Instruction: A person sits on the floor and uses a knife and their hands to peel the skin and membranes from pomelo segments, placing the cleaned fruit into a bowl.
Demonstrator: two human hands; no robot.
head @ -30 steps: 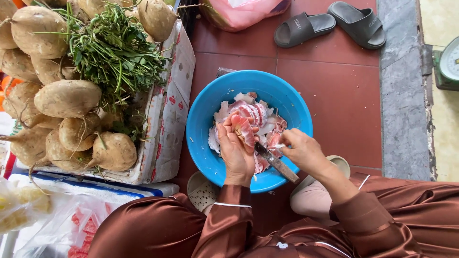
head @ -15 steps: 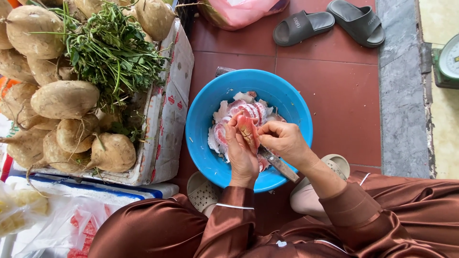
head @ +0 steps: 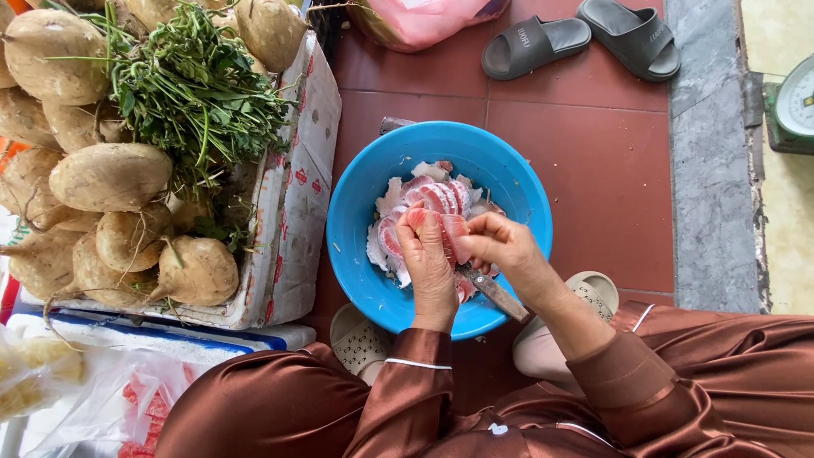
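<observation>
A blue plastic bowl (head: pixel 356 220) stands on the red tiled floor, filled with pink and white slices of raw meat (head: pixel 424 191). Over the bowl, my left hand (head: pixel 428 263) grips one piece of meat (head: pixel 454 233) from the left. My right hand (head: pixel 500 246) pinches the same piece from the right and also holds a knife (head: pixel 496 294), whose dark handle sticks out below the palm toward the bowl's near rim. The blade is mostly hidden by my fingers.
A white box (head: pixel 297 195) at the left holds several large pale root tubers (head: pixel 110 174) and a bunch of green herbs (head: pixel 191 89). Grey slippers (head: pixel 581 38) and a pink bag (head: pixel 415 21) lie at the back. A weighing scale (head: pixel 793 102) stands at the right edge.
Both hands have lifted slightly above the pile and drawn together on one piece of meat. The knife stays in my right hand.
</observation>
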